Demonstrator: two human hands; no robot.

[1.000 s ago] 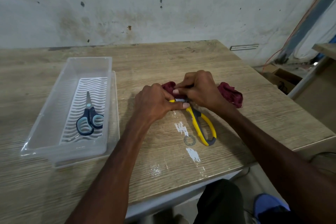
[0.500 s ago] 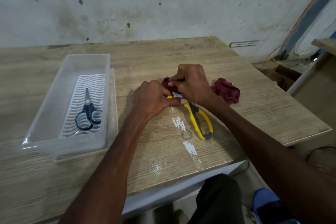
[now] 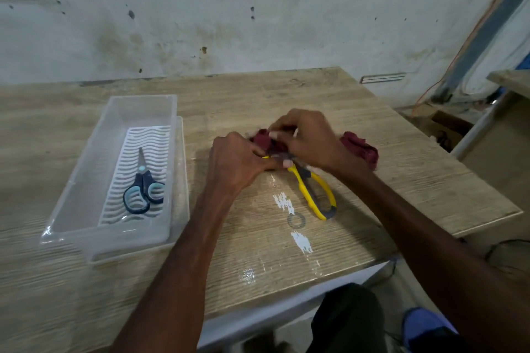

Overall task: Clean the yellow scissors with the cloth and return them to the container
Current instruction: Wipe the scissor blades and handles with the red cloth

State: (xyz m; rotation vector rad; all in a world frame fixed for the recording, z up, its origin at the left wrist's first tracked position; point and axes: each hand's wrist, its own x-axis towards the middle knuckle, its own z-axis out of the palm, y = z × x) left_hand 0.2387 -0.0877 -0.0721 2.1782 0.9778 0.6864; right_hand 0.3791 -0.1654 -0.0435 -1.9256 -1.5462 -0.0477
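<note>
1. Head view places the yellow scissors point(image 3: 304, 193) flat on the table point(image 3: 258, 94) near centre. The handles trail toward 5 o'clock. The blades run toward 11 o'clock and are hidden under both hands.
2. Left hand point(image 3: 238, 160): the fingers are curled and clamped on the scissors near the pivot, with the thumb pressing down. Use this hand as the anchor so the tool does not skate on the table.
3. Right hand point(image 3: 309, 143): the fingers are bunched together and pinch the cloth point(image 3: 360, 146) over the blade area. The loose end of the cloth lies at 3 o'clock of that wrist.
4. Whether the blades are parted or closed cannot be told from this view. Assume an exposed edge and leave a fold of cloth between your fingers and the metal.
5. Wipe along the blade from pivot to tip, never across the edge. Short strokes under firm pinch pressure should lift residue best.
6. The handles show no cloth contact, so the cleaning step is probably only partly done. Turn the tool over to reach the other face, then wipe the handles.
7. The container point(image 3: 114, 129) sits at 9 o'clock, well apart from the hands. It holds blue scissors point(image 3: 143, 189) with the tip toward 12 o'clock. When returning the yellow pair, lay it beside the blue pair, not across it.
8. Watch the loose cloth end, which may snag in the handle loops during transfer.
</note>
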